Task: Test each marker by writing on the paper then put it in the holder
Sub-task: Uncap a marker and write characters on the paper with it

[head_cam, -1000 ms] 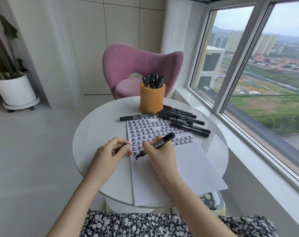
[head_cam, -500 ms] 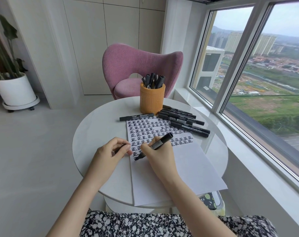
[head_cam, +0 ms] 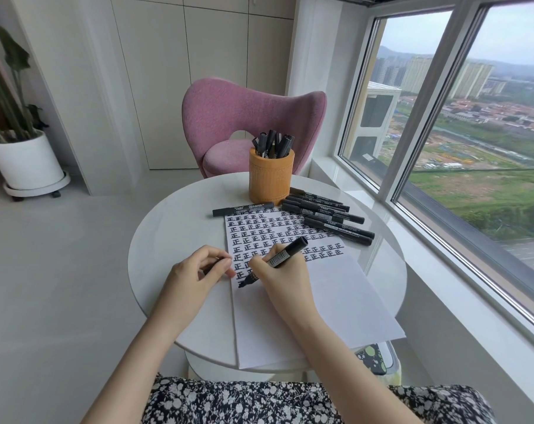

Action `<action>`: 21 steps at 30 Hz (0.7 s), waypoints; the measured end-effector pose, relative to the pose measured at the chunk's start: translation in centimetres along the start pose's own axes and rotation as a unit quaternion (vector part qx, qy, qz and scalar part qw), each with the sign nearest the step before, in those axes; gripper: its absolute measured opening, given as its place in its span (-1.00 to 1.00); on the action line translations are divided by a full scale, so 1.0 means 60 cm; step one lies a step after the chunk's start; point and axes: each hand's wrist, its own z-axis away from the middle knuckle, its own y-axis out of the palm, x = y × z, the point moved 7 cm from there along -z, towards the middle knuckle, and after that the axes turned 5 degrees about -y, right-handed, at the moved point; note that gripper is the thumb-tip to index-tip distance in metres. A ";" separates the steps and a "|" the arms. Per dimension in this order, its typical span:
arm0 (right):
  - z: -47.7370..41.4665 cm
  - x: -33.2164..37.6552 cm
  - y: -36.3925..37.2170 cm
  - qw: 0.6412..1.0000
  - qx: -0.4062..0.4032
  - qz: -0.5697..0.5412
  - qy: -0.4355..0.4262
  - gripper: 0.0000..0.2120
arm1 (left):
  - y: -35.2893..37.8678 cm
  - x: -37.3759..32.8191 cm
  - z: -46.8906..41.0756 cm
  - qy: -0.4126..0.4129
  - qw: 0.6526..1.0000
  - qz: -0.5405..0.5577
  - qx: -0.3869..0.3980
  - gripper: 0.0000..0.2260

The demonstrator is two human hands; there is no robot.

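Leftward by a touch goes the right hand (head_cam: 285, 280) since the earlier frame, and the pen's rear end has dipped slightly.

Head view: its fingers are curled round the marker (head_cam: 282, 255), nib down on the paper (head_cam: 336, 301) at frame centre, under the lower left of the written block. The left hand (head_cam: 195, 276) rests at the paper's left edge, fingers pinching a small dark thing, likely the cap (head_cam: 210, 266).

Step in hand, I judge: the writing test. The next move calls for recapping, then a reach to the holder (head_cam: 270, 179) at the far side of the tabletop (head_cam: 174, 234).

Counted: 1 marker in hand, 1 lone marker (head_cam: 242, 209) along the paper's top edge, about 6 loose markers (head_cam: 326, 214) overlapping right of the holder, roughly 6 stored markers (head_cam: 273, 142) standing inside, 1 holder, 1 sheet.
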 end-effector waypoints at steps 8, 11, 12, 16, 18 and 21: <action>0.001 0.001 0.000 1.000 -0.003 0.009 -0.002 -0.71 | 0.001 0.000 0.000 -0.003 1.000 0.001 0.001 -0.96; 0.000 0.001 -0.003 1.000 -0.008 0.010 -0.001 -0.72 | 0.001 0.000 0.000 -0.003 1.000 -0.002 0.003 -0.96; 0.000 0.000 -0.004 1.000 -0.010 0.011 0.000 -0.72 | 0.001 0.000 0.000 -0.003 1.000 -0.003 0.003 -0.96; 0.000 0.000 -0.007 1.000 -0.016 0.006 0.000 -0.74 | 0.001 0.000 0.000 -0.004 1.000 -0.003 0.004 -0.96; 0.000 0.002 -0.010 1.000 -0.020 0.009 -0.004 -0.75 | 0.001 0.000 0.000 -0.006 1.000 0.001 0.002 -0.96; -0.002 0.002 -0.012 1.000 -0.026 0.009 -0.006 -0.73 | 0.002 -0.002 0.000 -0.005 1.000 0.002 0.003 -0.96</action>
